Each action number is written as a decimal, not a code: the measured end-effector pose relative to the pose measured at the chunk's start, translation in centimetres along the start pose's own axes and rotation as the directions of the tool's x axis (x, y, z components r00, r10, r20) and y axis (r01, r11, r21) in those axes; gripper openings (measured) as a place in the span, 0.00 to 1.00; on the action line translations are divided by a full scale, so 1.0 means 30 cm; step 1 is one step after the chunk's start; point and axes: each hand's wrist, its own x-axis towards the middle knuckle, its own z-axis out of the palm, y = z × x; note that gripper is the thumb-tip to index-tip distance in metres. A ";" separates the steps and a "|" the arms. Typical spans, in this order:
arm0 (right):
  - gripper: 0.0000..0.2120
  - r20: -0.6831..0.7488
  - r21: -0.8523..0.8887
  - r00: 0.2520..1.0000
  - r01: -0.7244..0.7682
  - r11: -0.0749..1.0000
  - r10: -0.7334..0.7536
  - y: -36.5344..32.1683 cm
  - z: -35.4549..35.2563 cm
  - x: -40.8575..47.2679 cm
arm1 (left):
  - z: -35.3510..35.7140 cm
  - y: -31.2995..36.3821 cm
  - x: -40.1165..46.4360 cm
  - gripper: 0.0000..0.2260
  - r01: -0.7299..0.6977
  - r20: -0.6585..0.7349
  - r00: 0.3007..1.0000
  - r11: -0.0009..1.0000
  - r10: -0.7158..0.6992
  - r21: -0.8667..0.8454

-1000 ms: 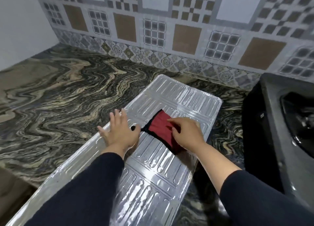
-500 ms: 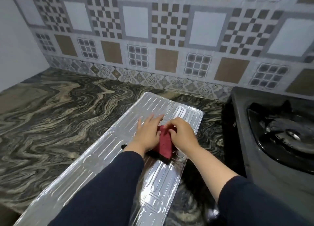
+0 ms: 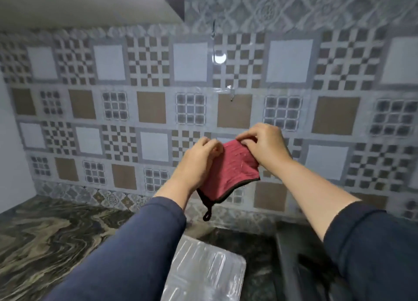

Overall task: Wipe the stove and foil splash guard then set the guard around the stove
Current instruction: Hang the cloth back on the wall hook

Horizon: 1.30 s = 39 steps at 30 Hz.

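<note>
Both hands are up in front of the tiled wall with the red cloth held between them: the left hand has its fingers pinched shut on the cloth's left edge, and the right hand has its fingers curled closed on the top corner, so the rest just hangs with its little black loop dangling at the bottom. Risk I see: it's only held by the edges, so if one pinch lets go while refolding, the cloth flops down onto the foil splash guard. That guard is thin stuff, so pressing hard on it later could crease it. The guard lies flat on the desk near the front edge, silver, shiny and ribbed, rounded corner showing, just beside the black stove at the right. Cloth looks ribbed too, with dark trim, no obvious dirt that I can tell
</note>
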 end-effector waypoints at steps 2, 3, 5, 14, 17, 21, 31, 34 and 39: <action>0.08 -0.092 0.007 0.996 0.013 1.000 -0.012 0.008 -0.049 0.105 | -0.020 0.018 0.125 0.06 -0.039 -0.071 0.997 0.999 0.037 -0.034; 0.08 -0.138 0.011 0.990 0.015 1.000 -0.014 0.015 -0.064 0.152 | -0.027 0.023 0.178 0.06 -0.052 -0.088 0.995 0.998 0.049 -0.036; 0.07 -0.213 0.006 0.977 0.018 1.000 -0.016 0.045 -0.066 0.240 | -0.020 0.012 0.277 0.08 -0.070 -0.097 0.993 0.997 0.067 -0.022; 0.10 -0.339 -0.071 0.932 0.111 0.991 -0.128 0.167 0.118 0.548 | 0.067 -0.086 0.654 0.12 -0.058 -0.339 0.938 0.997 0.069 0.043; 0.13 -0.283 -0.083 0.942 0.162 0.983 -0.179 0.221 0.164 0.588 | 0.102 -0.129 0.691 0.12 -0.074 -0.365 0.929 0.997 0.062 -0.018; 0.09 -0.308 0.030 0.947 0.108 0.994 -0.094 0.308 0.219 0.626 | 0.141 -0.181 0.698 0.11 -0.112 -0.397 0.915 0.989 0.067 -0.091; 0.14 -0.214 -0.185 0.975 0.026 0.982 -0.066 0.267 0.189 0.505 | 0.139 -0.174 0.594 0.15 0.058 -0.168 0.984 0.998 -0.061 -0.026; 0.17 -0.177 -0.222 0.983 -0.004 0.975 -0.036 0.204 0.121 0.454 | 0.096 -0.130 0.512 0.15 0.103 -0.094 0.990 0.995 -0.102 0.013; 0.14 0.018 -0.242 1.000 0.027 0.970 -0.023 0.057 0.081 0.286 | 0.009 -0.055 0.288 0.16 0.167 0.006 0.986 0.980 -0.168 0.110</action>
